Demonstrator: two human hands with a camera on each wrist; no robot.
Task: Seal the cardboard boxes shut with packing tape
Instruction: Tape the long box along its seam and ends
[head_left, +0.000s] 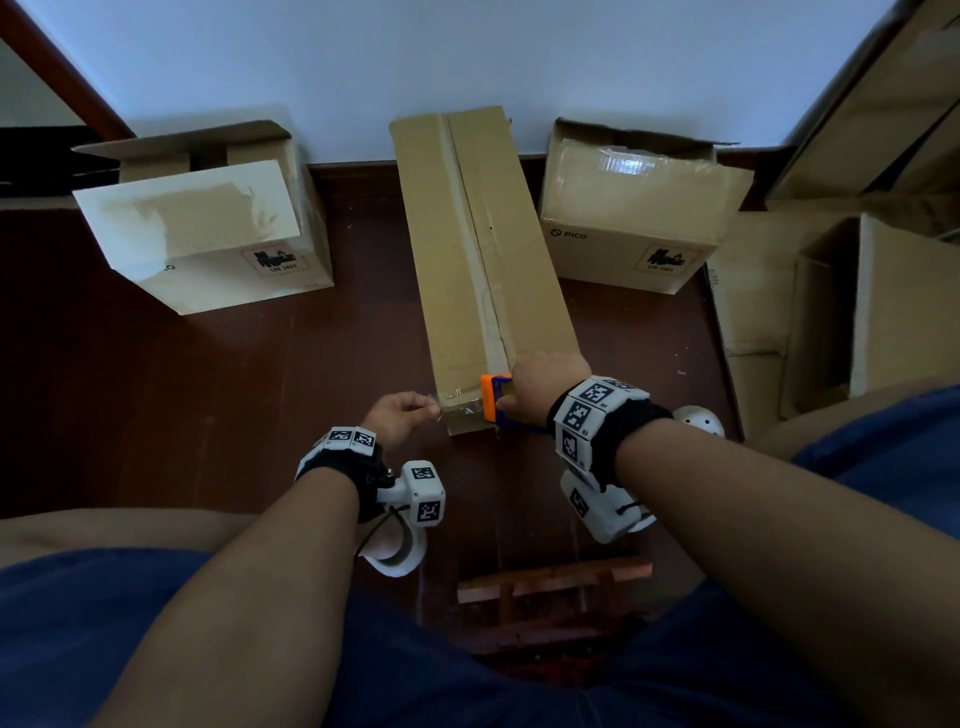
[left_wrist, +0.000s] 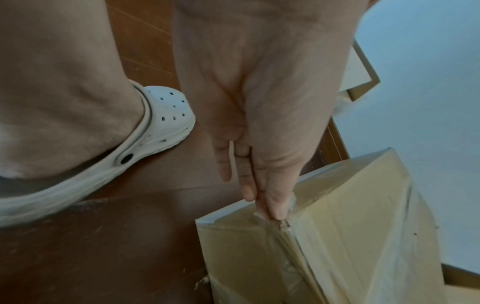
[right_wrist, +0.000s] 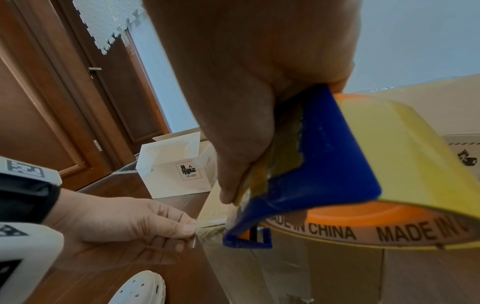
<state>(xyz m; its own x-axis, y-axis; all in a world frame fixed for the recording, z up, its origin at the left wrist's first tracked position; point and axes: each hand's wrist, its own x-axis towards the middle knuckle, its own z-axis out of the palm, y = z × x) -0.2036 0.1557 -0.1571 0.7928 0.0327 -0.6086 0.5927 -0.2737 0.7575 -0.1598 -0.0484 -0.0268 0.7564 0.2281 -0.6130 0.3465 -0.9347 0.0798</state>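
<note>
A long brown cardboard box (head_left: 483, 249) lies on the floor, its flaps closed and clear tape along the centre seam. My right hand (head_left: 540, 387) grips a blue and orange tape dispenser (head_left: 493, 397) with a yellowish roll (right_wrist: 405, 164), held against the box's near end. My left hand (head_left: 400, 415) pinches the free end of the clear tape (right_wrist: 197, 230) at the box's near left corner (left_wrist: 280, 224). The tape stretches between the pinching fingertips (left_wrist: 275, 209) and the dispenser.
Two smaller boxes stand by the wall: an open-flapped one (head_left: 208, 228) at the left, a taped one (head_left: 639, 218) at the right. More open cardboard (head_left: 831, 312) lies far right. A wooden stool (head_left: 550, 587) is between my knees. White clogs (left_wrist: 145, 139) flank the box.
</note>
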